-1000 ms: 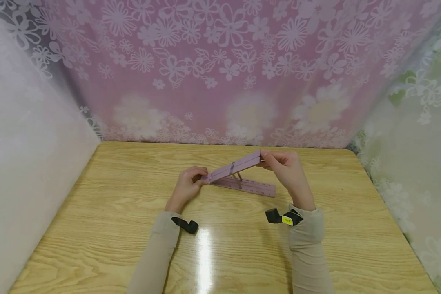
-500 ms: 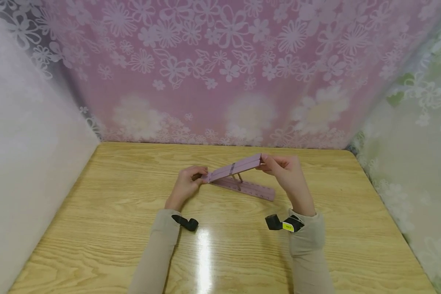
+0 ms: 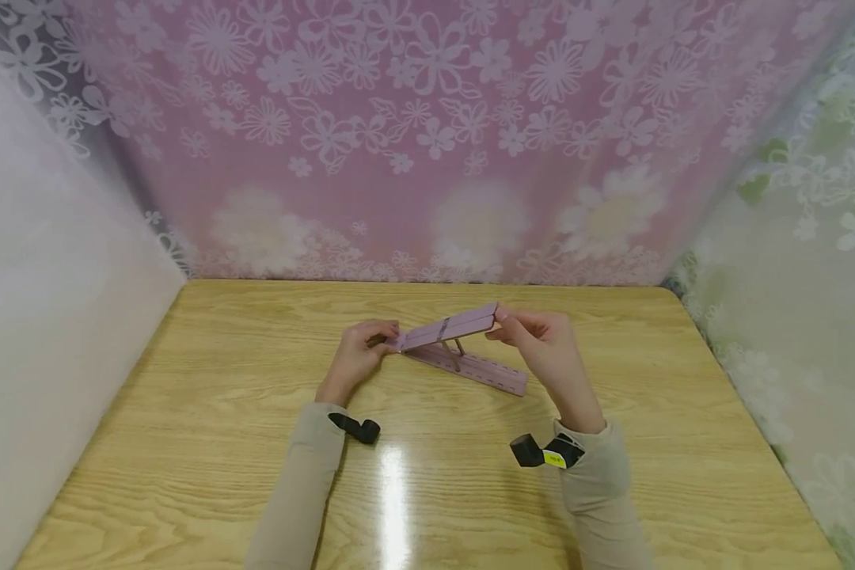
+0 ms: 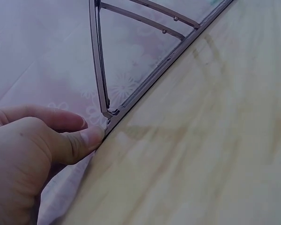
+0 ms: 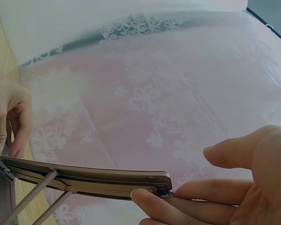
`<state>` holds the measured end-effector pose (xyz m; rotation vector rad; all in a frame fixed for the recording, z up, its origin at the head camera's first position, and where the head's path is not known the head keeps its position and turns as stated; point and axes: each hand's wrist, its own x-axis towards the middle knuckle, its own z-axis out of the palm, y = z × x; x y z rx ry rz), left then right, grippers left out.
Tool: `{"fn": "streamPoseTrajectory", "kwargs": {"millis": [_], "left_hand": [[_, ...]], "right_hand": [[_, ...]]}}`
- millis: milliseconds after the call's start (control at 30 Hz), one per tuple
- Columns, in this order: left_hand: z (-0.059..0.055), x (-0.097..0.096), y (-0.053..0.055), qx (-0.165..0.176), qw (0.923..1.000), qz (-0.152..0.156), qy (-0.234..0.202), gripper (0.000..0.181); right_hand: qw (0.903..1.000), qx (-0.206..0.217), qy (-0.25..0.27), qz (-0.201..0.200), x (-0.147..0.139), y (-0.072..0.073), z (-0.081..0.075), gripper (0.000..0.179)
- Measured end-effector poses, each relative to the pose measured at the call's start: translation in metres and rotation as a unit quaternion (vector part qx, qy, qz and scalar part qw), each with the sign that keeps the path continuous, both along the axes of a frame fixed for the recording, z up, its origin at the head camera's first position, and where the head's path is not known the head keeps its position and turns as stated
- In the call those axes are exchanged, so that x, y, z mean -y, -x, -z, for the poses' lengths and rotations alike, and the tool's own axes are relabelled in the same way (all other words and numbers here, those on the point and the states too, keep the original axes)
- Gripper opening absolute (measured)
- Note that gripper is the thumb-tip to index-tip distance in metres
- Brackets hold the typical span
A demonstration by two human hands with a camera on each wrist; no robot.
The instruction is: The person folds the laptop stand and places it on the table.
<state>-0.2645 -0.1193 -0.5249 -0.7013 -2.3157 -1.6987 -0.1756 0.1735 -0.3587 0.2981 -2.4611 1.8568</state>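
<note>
A mauve folding laptop stand (image 3: 447,326) lies tilted partway open on the table. Its slotted base bar (image 3: 488,372) is against the wood, and thin struts (image 4: 145,18) join it to the raised upper bar. At the hinge end, my left hand (image 3: 356,358) pinches the stand between thumb and fingers. My right hand (image 3: 545,352) holds the free end of the upper bar. In the right wrist view, its fingers (image 5: 152,201) meet the bar's end while the thumb (image 5: 229,152) appears apart from it.
The wood-grained table (image 3: 256,467) is bordered at the back by a pink flowered curtain (image 3: 370,206). Pale curtains hang at the left (image 3: 64,317) and right. Black wrist cameras are strapped to both beige sleeves (image 3: 295,483).
The upper bar's free end has come down a little with my right hand. The base bar's right end has swung slightly nearer to me. My left hand keeps its grip at the hinge.
</note>
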Motion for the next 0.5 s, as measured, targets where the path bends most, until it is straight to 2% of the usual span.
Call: {"fn": "streamPoseTrajectory", "kwargs": {"millis": [100,367,500], "left_hand": [[0.000,0.000,0.003,-0.006,1.0000,0.007,0.001,0.016],[0.001,-0.002,0.012,-0.059,0.9972,0.024,0.039,0.010],[0.002,-0.003,0.015,-0.067,0.9959,0.024,0.055,0.009]], "right_hand": [[0.9999,-0.005,-0.003,-0.009,0.000,-0.002,0.001,0.033],[0.9999,-0.001,0.004,-0.010,-0.002,-0.001,0.004,0.042],[0.9999,0.005,0.012,-0.010,-0.004,0.001,0.005,0.043]]}}
